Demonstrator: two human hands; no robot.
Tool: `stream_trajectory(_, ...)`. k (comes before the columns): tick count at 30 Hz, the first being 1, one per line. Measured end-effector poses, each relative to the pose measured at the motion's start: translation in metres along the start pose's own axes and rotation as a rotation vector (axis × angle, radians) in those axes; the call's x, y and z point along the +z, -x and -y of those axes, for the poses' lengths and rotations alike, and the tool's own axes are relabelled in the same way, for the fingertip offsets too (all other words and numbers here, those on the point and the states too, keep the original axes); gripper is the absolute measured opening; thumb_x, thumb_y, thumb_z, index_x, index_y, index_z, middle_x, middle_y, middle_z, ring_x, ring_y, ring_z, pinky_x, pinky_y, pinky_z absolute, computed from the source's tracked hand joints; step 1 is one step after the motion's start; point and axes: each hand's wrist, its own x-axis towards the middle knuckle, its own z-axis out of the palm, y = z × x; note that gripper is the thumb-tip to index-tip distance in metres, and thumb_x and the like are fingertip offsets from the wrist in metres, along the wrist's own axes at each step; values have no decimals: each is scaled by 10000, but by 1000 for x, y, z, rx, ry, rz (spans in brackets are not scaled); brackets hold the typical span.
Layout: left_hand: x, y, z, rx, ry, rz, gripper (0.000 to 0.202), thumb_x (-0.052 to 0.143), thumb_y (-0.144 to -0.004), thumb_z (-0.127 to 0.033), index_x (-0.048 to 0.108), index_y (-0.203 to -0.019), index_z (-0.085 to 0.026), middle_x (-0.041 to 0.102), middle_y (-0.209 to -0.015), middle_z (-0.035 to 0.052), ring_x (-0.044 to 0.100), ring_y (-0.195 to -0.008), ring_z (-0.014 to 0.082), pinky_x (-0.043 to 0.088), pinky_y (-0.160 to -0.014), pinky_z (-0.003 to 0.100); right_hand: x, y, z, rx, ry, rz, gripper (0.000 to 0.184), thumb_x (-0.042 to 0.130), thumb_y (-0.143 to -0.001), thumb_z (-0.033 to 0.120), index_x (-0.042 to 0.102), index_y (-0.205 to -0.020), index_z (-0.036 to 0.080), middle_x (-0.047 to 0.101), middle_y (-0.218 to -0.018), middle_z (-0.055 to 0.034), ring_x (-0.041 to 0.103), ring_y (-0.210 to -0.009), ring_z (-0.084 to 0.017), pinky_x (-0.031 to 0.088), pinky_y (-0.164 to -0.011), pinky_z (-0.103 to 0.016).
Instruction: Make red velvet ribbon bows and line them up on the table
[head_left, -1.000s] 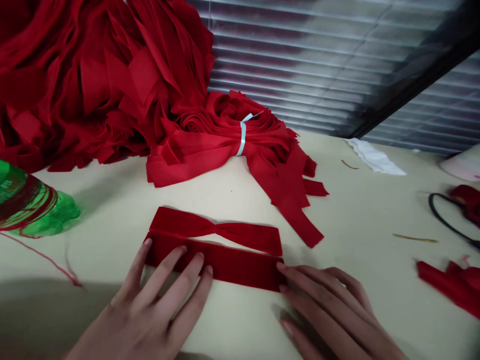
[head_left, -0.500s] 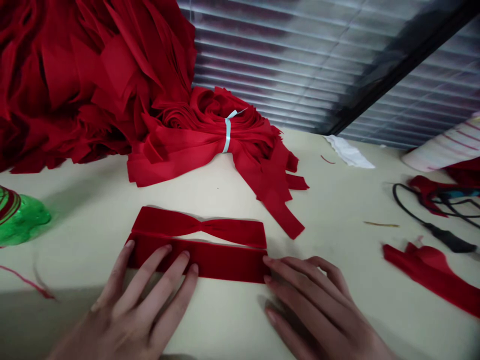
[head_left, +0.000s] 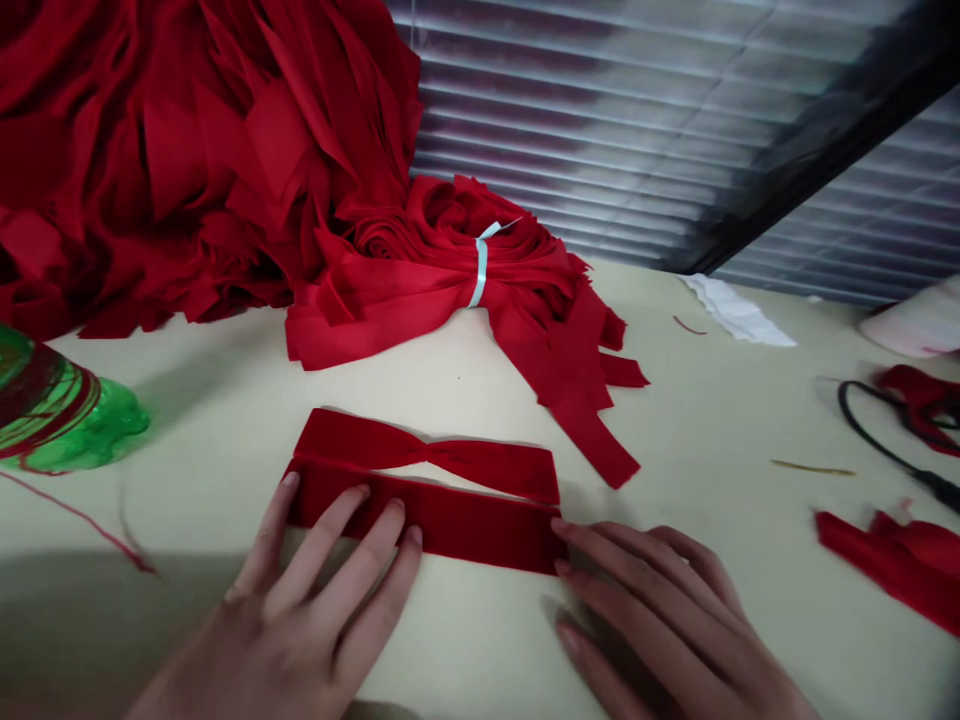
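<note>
The person's left hand (head_left: 292, 610) lay open and flat, its fingers spread, with the fingertips (head_left: 360, 492) resting on the near edge of a red velvet strip (head_left: 427, 520). The right hand (head_left: 660, 620) was open too, fingers close together and slightly curved, its fingertips (head_left: 559, 526) just touching the strip's right end. Neither hand was gripping anything; the strip simply lay flat on the table between them.

Directly beyond it, touching its far edge, lay a second velvet strip (head_left: 487, 470), pinched narrow at the middle into a bow shape. Neither hand touched that one, as far as I could see.

The cream table (head_left: 705, 420) ran off toward window blinds (head_left: 600, 120). Farther back sat a bundle of red fabric strips (head_left: 450, 290), cinched by a pale blue band (head_left: 480, 272), with a great heap of red fabric (head_left: 187, 170) rising behind it. To the left stood a green plastic bottle (head_left: 60, 420) streaked with red, a loose red thread (head_left: 75, 515) trailing from near it. Off to the right were a black cord (head_left: 877, 440), red scraps (head_left: 892, 560) and a crumpled white scrap (head_left: 735, 312) — all well clear of the hands.
</note>
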Motion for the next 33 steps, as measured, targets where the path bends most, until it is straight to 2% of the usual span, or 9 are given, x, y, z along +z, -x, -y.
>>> stream_trajectory(4, -4, -2, 0, -8, -18, 1, 459, 481, -925, -333, 454, -1379, -274, 537, -1372, -1, 376, -1263, 288, -1, -1153, 483, 2, 5, -1, -1, 7, 12, 277, 655, -822, 221, 643, -1098, 203, 633, -1251, -36, 580, -1116, -215, 372, -985, -358)
stream_trajectory(10, -3, -1, 0, 9, -9, 10, 469, 482, -921, -344, 448, -1382, -266, 524, -1385, 14, 360, -1278, 301, -4, -1144, 514, 3, 4, 0, 22, -8, 2, 273, 652, -826, 229, 638, -1098, 221, 633, -1250, -20, 576, -1124, -207, 378, -980, -352)
stream_trajectory(18, 0, 3, 1, 9, 10, 11, 537, 503, -888, -317, 402, -1412, -251, 467, -1436, 45, 332, -1326, 321, 19, -1141, 548, 1, 0, 3, 13, -13, -1, 255, 620, -850, 227, 637, -1103, 199, 646, -1233, -40, 586, -1117, -206, 390, -984, -355)
stream_trajectory(23, 1, 2, 2, 14, 19, 0, 587, 493, -885, -306, 338, -1446, -231, 434, -1459, 62, 326, -1339, 321, 33, -1147, 541, -1, -1, 5, -18, 74, -18, 268, 540, -896, 206, 620, -1146, 152, 660, -1202, -87, 602, -1090, -217, 399, -952, -377)
stream_trajectory(27, 1, 2, 1, 10, 26, -14, 579, 466, -895, -301, 322, -1454, -255, 455, -1444, 54, 349, -1331, 320, 41, -1146, 549, 0, 1, 4, -54, 91, 11, 282, 503, -917, 205, 619, -1171, 166, 641, -1231, -107, 593, -1117, -237, 424, -921, -397)
stream_trajectory(33, 1, 3, 1, -3, 31, 2, 587, 444, -903, -269, 286, -1468, -277, 454, -1445, 50, 365, -1329, 315, 44, -1148, 547, -2, -1, 2, -32, 76, -5, 261, 521, -904, 205, 647, -1130, 165, 652, -1209, -116, 620, -1083, -244, 469, -890, -395)
